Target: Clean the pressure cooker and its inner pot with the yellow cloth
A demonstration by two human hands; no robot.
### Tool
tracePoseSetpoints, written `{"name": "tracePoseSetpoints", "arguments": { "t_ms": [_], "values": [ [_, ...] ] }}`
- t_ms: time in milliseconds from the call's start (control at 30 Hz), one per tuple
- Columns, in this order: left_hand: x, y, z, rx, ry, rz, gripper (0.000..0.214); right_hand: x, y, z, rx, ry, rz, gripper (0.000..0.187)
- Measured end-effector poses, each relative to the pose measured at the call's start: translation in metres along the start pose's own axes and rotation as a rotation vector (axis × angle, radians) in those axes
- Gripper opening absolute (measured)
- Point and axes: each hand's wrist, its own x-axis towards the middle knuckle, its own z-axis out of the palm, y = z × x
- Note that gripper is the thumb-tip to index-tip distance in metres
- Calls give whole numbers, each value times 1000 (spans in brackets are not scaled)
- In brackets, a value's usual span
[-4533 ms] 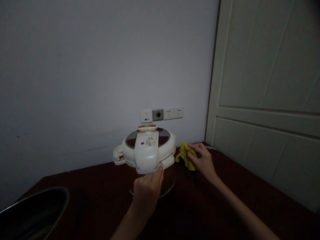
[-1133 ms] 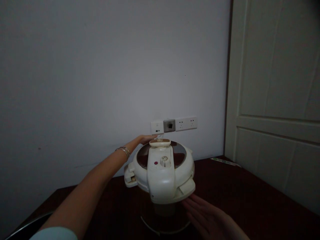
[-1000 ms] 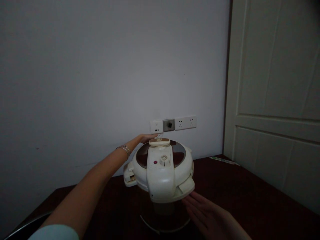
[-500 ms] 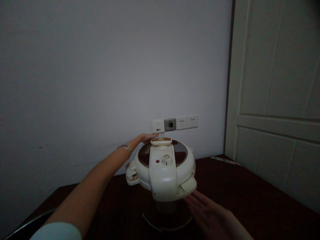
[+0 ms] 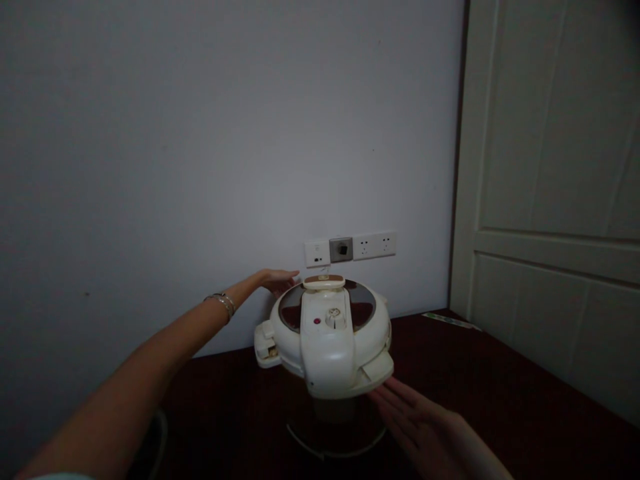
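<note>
A white electric pressure cooker [image 5: 327, 363] with a brown-tinted lid top and a dark body stands on the dark red table. Its lid handle [image 5: 324, 283] and pressure valve [image 5: 334, 317] face up. My left hand [image 5: 281, 280], wearing bracelets on the wrist, is at the cooker's far left side near the wall, fingers stretched out; whether it touches the rim is unclear. My right hand [image 5: 417, 420] lies open with straight fingers beside the near right of the cooker, fingertips under the white side handle [image 5: 379, 370]; contact there cannot be made out.
Wall sockets [image 5: 374, 245] and a grey plate with a black plug [image 5: 342, 249] sit on the wall behind the cooker. A pale panelled door [image 5: 555, 287] is at the right. A thin printed strip [image 5: 453, 321] lies at the table's back right. A dark rimmed object [image 5: 159, 433] is partly hidden by my left arm.
My left hand has drawn back to the left, away from behind the lid handle. My right hand and the cooker stay almost in place.
</note>
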Motion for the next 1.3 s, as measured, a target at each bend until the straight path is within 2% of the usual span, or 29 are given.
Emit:
{"name": "tracePoseSetpoints", "arguments": {
  "t_ms": [133, 300, 500, 633, 833, 967, 1033, 1133, 1233, 1300],
  "values": [
    [-21, -15, 3, -41, 41, -101, 78, -1, -5, 3, -13, 3, 13, 42],
    [-58, -32, 19, -113, 50, -254, 72, -4, -11, 6, -109, -30, 0, 42],
    [-111, -49, 43, -264, 46, -280, 75, -4, -16, 9, -3, -46, 46, 40],
    [-139, -46, 70, -473, 35, -282, 75, -3, -15, 7, 11, -36, 64, 39],
    [-156, -33, 108, -642, -87, -219, 72, 0, -13, 5, -18, -17, 35, 37],
    [-156, -31, 121, -731, -18, -180, 75, -5, -25, 0, -135, -61, 74, 37],
    [-156, -29, 128, -763, 14, -174, 75, -2, -42, -11, -319, -66, 115, 35],
    [-156, -21, 138, -806, 106, -167, 72, 21, -79, -36, -731, 45, 139, 30],
    [-155, -13, 147, -827, 197, -154, 67, 67, -116, -62, -842, 247, -44, 33],
    [-155, -10, 151, -834, 236, -154, 65, 101, -129, -71, -844, 324, -101, 36]
  ]
}}
